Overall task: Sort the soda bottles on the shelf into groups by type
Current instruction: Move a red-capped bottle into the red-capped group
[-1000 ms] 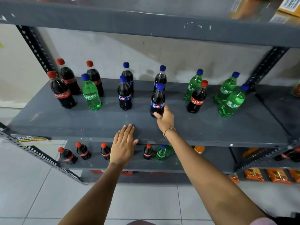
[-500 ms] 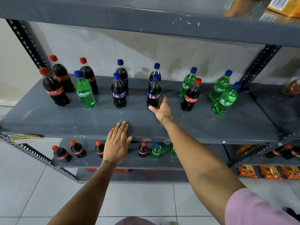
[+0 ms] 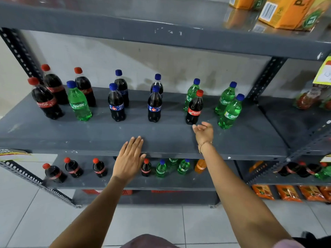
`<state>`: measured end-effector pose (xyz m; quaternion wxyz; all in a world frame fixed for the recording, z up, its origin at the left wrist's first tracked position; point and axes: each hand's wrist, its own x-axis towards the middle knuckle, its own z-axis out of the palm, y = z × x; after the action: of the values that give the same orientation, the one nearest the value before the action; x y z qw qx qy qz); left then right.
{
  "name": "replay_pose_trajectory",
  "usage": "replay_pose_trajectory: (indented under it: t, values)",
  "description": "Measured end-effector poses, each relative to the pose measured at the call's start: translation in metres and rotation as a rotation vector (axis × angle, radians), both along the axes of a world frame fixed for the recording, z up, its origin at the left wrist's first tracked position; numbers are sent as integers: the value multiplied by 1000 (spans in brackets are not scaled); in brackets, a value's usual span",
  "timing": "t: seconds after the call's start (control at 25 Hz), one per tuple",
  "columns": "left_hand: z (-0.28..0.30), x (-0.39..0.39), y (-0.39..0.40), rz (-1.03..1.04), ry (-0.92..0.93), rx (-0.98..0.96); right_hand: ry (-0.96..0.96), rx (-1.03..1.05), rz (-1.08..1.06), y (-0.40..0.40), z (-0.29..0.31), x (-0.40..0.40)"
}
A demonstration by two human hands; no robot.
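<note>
On the grey middle shelf (image 3: 161, 136) stand three red-capped cola bottles (image 3: 45, 101) at the left with one green Sprite bottle (image 3: 79, 104) among them. Several blue-capped dark cola bottles (image 3: 116, 106) fill the middle. At the right, a red-capped Coca-Cola bottle (image 3: 194, 110) stands among three green Sprite bottles (image 3: 231, 113). My right hand (image 3: 204, 132) hovers open just in front of that Coca-Cola bottle, not touching it. My left hand (image 3: 129, 158) rests flat and open on the shelf's front edge.
A lower shelf (image 3: 179, 183) holds several small cola, Sprite and orange bottles. Orange cartons (image 3: 288, 11) sit on the top shelf. Perforated uprights (image 3: 263, 77) frame the bay; snack packets (image 3: 286, 193) lie at the lower right. Tiled floor lies below.
My right hand let go of the front blue-capped cola bottle and moved right, to the red-capped Coca-Cola bottle. The left hand stayed on the shelf edge.
</note>
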<state>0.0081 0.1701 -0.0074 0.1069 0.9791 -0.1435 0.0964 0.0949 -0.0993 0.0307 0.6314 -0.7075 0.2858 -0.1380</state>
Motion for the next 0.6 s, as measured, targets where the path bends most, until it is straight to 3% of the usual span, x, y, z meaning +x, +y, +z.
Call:
replay_pose_trajectory:
  t: [0.2, 0.6]
  values:
    - [4, -5, -12, 113, -1, -53, -34, -203, 349, -17, 16, 19]
    - [3, -6, 6, 81, 0, -54, -125, -131, 328, -7, 30, 1]
